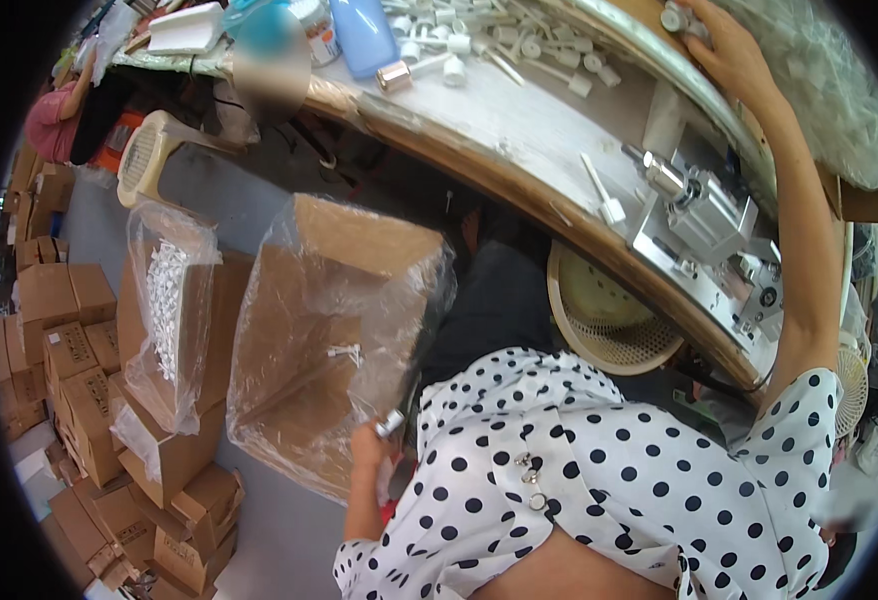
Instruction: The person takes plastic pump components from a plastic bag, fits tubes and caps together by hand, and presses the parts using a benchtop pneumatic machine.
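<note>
My left hand is closed round a small silver cap with a whitish end, over the near edge of a plastic-lined cardboard box. A few white pieces lie inside that box. At the far right my right hand reaches across the bench, its fingers curled at small silver caps. Below that arm stands a metal bench fixture with a shiny silver cylinder on its front. One white stemmed piece lies beside the fixture.
Many white stemmed caps are heaped on the bench, near a blue bottle. A plastic basket sits under the bench edge. Clear bags lie at far right. Left stand a bag of white parts, a stool and stacked cartons.
</note>
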Tool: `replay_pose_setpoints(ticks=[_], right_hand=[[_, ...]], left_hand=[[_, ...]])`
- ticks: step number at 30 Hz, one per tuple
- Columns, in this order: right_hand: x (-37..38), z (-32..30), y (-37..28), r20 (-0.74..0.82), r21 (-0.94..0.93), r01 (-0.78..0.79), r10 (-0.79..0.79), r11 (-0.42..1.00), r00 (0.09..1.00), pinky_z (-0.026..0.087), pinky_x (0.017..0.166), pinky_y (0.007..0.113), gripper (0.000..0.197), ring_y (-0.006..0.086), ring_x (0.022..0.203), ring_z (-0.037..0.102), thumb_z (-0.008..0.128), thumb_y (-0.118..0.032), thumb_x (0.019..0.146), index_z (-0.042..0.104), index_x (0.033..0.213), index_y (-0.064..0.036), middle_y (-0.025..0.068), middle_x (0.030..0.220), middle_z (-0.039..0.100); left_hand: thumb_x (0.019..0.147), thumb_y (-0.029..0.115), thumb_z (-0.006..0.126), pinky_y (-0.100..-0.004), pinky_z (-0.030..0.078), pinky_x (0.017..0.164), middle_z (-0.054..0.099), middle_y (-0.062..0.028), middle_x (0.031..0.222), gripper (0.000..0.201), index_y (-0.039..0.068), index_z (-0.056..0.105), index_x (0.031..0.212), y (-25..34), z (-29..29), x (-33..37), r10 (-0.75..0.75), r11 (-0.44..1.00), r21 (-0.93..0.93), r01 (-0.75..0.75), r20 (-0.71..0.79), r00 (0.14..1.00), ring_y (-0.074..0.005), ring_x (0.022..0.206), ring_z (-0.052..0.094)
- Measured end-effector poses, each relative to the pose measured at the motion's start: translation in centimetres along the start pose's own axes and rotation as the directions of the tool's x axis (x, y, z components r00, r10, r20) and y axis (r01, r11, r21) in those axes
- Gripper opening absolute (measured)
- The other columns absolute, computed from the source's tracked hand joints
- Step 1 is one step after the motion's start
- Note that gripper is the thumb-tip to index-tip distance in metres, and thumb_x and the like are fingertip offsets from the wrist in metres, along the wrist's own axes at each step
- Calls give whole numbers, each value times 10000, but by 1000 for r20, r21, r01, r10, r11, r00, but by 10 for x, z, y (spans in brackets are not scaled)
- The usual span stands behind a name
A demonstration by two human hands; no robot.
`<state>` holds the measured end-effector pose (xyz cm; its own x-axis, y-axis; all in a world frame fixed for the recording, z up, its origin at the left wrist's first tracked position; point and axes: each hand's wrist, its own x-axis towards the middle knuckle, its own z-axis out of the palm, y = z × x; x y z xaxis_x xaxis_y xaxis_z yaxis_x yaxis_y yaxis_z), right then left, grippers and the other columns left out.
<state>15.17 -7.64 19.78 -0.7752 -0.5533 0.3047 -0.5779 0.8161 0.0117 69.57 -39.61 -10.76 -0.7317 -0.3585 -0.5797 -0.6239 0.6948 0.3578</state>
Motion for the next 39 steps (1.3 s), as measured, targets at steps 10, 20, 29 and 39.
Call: replay_pose_setpoints(ticks=[10,20,29,39], right_hand=[[-75,-28,49,-287,594,-21,237,804,928,428,837,376,236,320,988,538,563,-70,754,574,975,10,197,1017,571],[-149,36,-125,-7,182,286,-290,941,957,489,735,347,244,265,954,562,575,-60,733,555,974,-30,122,1000,579],[-147,72,-131,-67,134,199,-192,971,979,472,807,350,298,299,1023,521,579,-123,758,510,1027,-16,152,1079,536],[-142,66,-124,-132,466,206,-163,860,978,446,763,344,167,269,851,525,622,-73,712,550,835,15,116,866,553]], left_hand=[[735,118,685,-218,339,356,482,13,527,197,55,501,704,94,-97,72,-121,706,-708,15,-100,988,-74,394,449],[756,211,704,-210,337,370,464,23,524,295,63,470,654,177,-66,93,103,611,-783,-117,-69,992,-56,409,426],[756,173,696,-223,353,392,468,22,531,268,54,478,655,175,-40,85,75,677,-719,-160,-149,986,-54,431,410],[763,219,692,-200,317,345,461,36,520,266,92,470,686,210,-48,87,129,677,-697,-239,-207,970,-54,388,431]])
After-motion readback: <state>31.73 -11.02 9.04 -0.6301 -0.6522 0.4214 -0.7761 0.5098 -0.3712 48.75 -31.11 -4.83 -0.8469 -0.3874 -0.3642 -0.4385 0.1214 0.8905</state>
